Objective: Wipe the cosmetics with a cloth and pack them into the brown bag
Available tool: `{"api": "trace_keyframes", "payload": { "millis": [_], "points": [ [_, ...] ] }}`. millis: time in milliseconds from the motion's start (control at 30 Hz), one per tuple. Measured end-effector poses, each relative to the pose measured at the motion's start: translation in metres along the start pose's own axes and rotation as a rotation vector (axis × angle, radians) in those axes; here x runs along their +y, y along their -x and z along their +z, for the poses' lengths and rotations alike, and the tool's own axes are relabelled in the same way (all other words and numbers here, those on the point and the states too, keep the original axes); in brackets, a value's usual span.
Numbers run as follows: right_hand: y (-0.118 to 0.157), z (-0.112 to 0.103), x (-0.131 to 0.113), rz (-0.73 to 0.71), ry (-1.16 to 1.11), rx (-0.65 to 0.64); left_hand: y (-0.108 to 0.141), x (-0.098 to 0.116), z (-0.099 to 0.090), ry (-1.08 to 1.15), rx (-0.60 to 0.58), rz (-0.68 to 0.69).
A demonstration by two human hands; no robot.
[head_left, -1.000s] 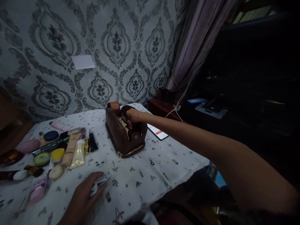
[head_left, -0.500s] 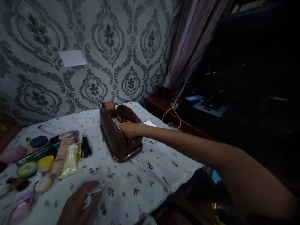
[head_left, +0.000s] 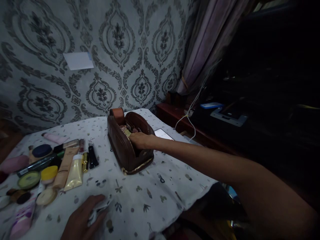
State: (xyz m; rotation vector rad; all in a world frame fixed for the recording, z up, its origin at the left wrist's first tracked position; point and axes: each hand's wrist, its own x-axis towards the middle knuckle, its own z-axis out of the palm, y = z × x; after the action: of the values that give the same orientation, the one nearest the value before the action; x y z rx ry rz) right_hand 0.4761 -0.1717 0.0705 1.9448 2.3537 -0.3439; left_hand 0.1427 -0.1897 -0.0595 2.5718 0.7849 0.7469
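Note:
A brown toiletry bag [head_left: 120, 143] stands unzipped on the patterned white cloth [head_left: 140, 206]. My right hand [head_left: 141, 140] reaches down into its opening from the right, and the bag's inside hides my fingertips. Something pale yellowish shows in the bag beside them. At the lower left, my left hand [head_left: 83, 213] is closed around a crumpled white tissue-like piece [head_left: 96, 213], low over the cloth. To its left lie a cream tube with a white cap [head_left: 75, 171], a beige tube [head_left: 65, 166] and a yellow-lidded jar [head_left: 49, 174].
More cosmetics spread across the left, among them a dark blue round case [head_left: 42, 151], a black tube [head_left: 92, 156] and a pink tube [head_left: 22, 220]. Behind the bag's right side lies a lit phone [head_left: 163, 134]. A white cable [head_left: 193, 113] hangs over a dark red wooden ledge [head_left: 172, 115].
The view has shifted slightly, so the bag and right arm sit a little farther right. My right hand stays in the bag; the left keeps its hold on the white piece.

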Motion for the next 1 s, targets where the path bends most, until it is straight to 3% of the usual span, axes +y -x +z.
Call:
{"api": "trace_keyframes", "payload": {
  "millis": [200,300,400,500,600,800,1000],
  "points": [
    [0.002,-0.006,0.008,-0.050,-0.035,0.018,0.001,-0.004,0.001,0.009,-0.106,-0.001],
    [0.010,-0.027,0.009,-0.060,-0.103,0.141,0.004,-0.007,0.003,-0.004,-0.116,0.001],
    [0.023,-0.053,0.008,0.063,-0.176,0.325,0.005,-0.007,0.004,-0.014,-0.110,0.018],
    [0.030,-0.067,0.009,0.135,-0.116,0.385,0.003,-0.005,0.003,-0.011,-0.080,0.016],
    [0.023,-0.058,0.010,0.093,0.030,0.310,0.001,-0.001,0.000,-0.005,-0.084,0.012],
    [-0.007,-0.013,0.009,-0.144,0.198,0.076,0.001,0.002,0.001,-0.003,-0.044,0.021],
    [-0.011,0.003,0.007,-0.101,0.205,0.042,0.002,-0.005,0.004,-0.016,-0.092,0.040]
  ]
}}
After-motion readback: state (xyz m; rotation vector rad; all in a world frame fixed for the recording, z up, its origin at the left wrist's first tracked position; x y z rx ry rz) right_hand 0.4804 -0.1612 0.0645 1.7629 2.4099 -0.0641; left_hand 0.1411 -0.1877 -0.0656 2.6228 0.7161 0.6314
